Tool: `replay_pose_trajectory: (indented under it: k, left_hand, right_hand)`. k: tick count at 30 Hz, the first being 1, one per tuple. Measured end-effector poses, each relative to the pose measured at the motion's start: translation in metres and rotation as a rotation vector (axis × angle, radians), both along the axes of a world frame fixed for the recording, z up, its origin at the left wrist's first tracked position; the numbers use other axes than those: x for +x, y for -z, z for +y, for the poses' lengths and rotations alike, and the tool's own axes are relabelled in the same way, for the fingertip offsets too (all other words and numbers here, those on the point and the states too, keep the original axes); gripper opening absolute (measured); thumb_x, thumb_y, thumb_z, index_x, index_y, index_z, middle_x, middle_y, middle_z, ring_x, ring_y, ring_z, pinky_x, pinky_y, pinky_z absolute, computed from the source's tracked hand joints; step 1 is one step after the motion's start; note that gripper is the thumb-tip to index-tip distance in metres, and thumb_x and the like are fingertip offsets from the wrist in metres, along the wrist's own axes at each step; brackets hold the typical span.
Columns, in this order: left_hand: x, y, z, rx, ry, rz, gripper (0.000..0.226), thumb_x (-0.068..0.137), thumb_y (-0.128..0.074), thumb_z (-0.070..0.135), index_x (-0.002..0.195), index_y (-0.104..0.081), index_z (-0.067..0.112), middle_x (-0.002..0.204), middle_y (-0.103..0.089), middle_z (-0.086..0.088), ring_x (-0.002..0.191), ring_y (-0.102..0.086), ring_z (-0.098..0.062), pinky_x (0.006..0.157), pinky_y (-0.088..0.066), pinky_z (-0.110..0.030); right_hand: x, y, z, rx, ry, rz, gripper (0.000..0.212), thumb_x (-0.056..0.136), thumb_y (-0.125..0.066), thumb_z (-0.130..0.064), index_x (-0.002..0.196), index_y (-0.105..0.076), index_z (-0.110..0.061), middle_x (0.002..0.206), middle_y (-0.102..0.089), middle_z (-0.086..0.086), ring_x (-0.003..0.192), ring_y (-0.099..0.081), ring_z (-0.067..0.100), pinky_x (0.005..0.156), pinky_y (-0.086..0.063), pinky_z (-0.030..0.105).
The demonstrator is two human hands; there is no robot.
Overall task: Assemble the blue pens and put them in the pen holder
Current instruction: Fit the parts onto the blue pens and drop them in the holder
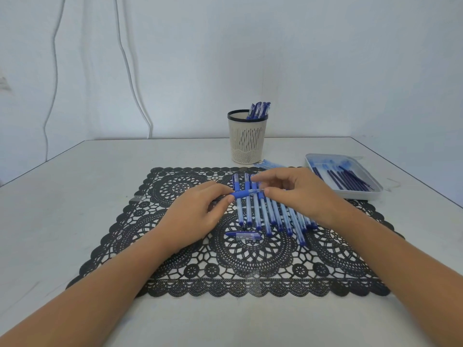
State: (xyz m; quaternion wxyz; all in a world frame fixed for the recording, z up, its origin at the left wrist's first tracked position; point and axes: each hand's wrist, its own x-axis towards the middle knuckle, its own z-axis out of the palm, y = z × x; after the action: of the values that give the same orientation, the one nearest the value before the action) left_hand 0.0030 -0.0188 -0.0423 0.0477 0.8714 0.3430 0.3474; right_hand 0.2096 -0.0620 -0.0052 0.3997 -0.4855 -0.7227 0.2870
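Observation:
Both hands hold one blue pen [244, 194] crosswise above a row of pens. My left hand [198, 211] pinches its blue rubber grip end, and my right hand [298, 194] pinches the clear barrel end. Under them several blue pens [269, 214] lie side by side on the black lace mat [250, 259]. A loose pen cap [243, 236] lies on the mat in front of the row. The beige pen holder [247, 140] stands behind the mat with several capped blue pens [259, 110] in it.
A white tray [360, 195] at the right holds several dark blue refills and pen parts. A few clear pen parts [269, 164] lie between the holder and the tray. The table ends at a white wall behind; white cables hang at the left.

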Motion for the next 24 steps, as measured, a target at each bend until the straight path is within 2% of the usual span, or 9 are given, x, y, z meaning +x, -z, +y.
replay_pose_trajectory:
  k: [2,4,8,11,13,17,19,22,24]
  left_hand:
    - [0.0,0.0,0.0,-0.003,-0.007,0.001,0.041,0.09,-0.037,0.047,0.105,-0.064,0.02,0.079,-0.052,0.023,0.078,-0.052,-0.001,0.064,-0.039,-0.014]
    - [0.0,0.0,0.0,-0.007,-0.018,-0.001,0.039,0.09,-0.039,0.045,0.105,-0.064,0.019,0.079,-0.054,0.021,0.077,-0.052,-0.003,0.063,-0.038,-0.012]
    - [-0.002,-0.001,0.001,-0.032,-0.05,-0.016,0.037,0.09,-0.04,0.043,0.105,-0.064,0.019,0.079,-0.057,0.015,0.073,-0.053,-0.005,0.064,-0.041,-0.017]
    - [-0.005,-0.002,0.003,-0.054,-0.085,-0.045,0.03,0.09,-0.044,0.037,0.103,-0.064,0.018,0.078,-0.058,0.014,0.072,-0.052,-0.003,0.063,-0.041,-0.018]
    - [-0.006,-0.002,0.004,-0.066,-0.109,-0.06,0.021,0.094,-0.049,0.03,0.102,-0.064,0.017,0.075,-0.057,0.013,0.07,-0.051,-0.003,0.061,-0.037,-0.014]
    - [-0.006,-0.001,0.004,-0.068,-0.132,-0.066,0.016,0.094,-0.051,0.024,0.101,-0.064,0.018,0.073,-0.057,0.013,0.069,-0.051,-0.004,0.062,-0.037,-0.014]
    - [-0.005,-0.001,0.004,-0.067,-0.128,-0.064,0.018,0.093,-0.05,0.029,0.101,-0.063,0.02,0.075,-0.057,0.014,0.07,-0.052,-0.004,0.063,-0.039,-0.016]
    - [-0.005,-0.001,0.003,-0.063,-0.123,-0.051,0.02,0.093,-0.05,0.03,0.103,-0.064,0.019,0.078,-0.06,0.011,0.073,-0.053,-0.004,0.067,-0.042,-0.02]
    - [-0.005,-0.001,0.003,-0.054,-0.12,-0.048,0.017,0.093,-0.052,0.025,0.104,-0.064,0.018,0.079,-0.06,0.01,0.073,-0.053,-0.004,0.066,-0.041,-0.018]
  right_hand:
    - [0.0,0.0,0.0,-0.009,0.001,0.029,0.034,0.088,-0.056,-0.003,0.098,-0.062,-0.035,0.087,-0.069,-0.01,0.088,-0.063,0.02,0.082,-0.051,0.029]
    - [0.001,0.0,0.001,-0.025,0.011,0.037,0.036,0.088,-0.055,-0.003,0.099,-0.06,-0.037,0.087,-0.07,-0.015,0.09,-0.065,0.012,0.083,-0.051,0.026]
    - [0.003,0.001,0.003,-0.04,0.06,0.034,0.031,0.091,-0.05,-0.005,0.1,-0.059,-0.033,0.089,-0.068,-0.01,0.077,-0.062,-0.003,0.066,-0.048,0.011]
    - [0.006,0.003,0.002,-0.044,0.084,-0.149,0.022,0.09,-0.051,-0.013,0.096,-0.06,-0.032,0.089,-0.066,0.0,0.077,-0.06,0.009,0.064,-0.045,0.012]
    - [0.003,0.004,-0.001,-0.036,0.031,-0.299,0.021,0.09,-0.051,-0.016,0.094,-0.061,-0.034,0.089,-0.065,-0.005,0.08,-0.061,0.012,0.068,-0.046,0.016]
    - [-0.01,0.009,-0.008,0.045,-0.137,-0.532,0.025,0.09,-0.055,-0.019,0.107,-0.064,-0.034,0.095,-0.058,-0.011,0.079,-0.055,0.002,0.075,-0.042,0.01]
    - [-0.016,0.012,-0.008,0.076,-0.166,-0.592,0.024,0.09,-0.057,-0.023,0.11,-0.065,-0.033,0.099,-0.055,-0.009,0.081,-0.052,0.002,0.076,-0.039,0.01]
    - [-0.018,0.014,-0.006,0.109,-0.143,-0.612,0.019,0.09,-0.058,-0.025,0.105,-0.069,-0.029,0.097,-0.056,-0.009,0.082,-0.051,0.001,0.082,-0.042,0.019]
    - [-0.018,0.014,-0.006,0.143,-0.112,-0.586,0.016,0.089,-0.059,-0.025,0.101,-0.07,-0.027,0.091,-0.057,-0.013,0.078,-0.051,-0.003,0.078,-0.042,0.016]
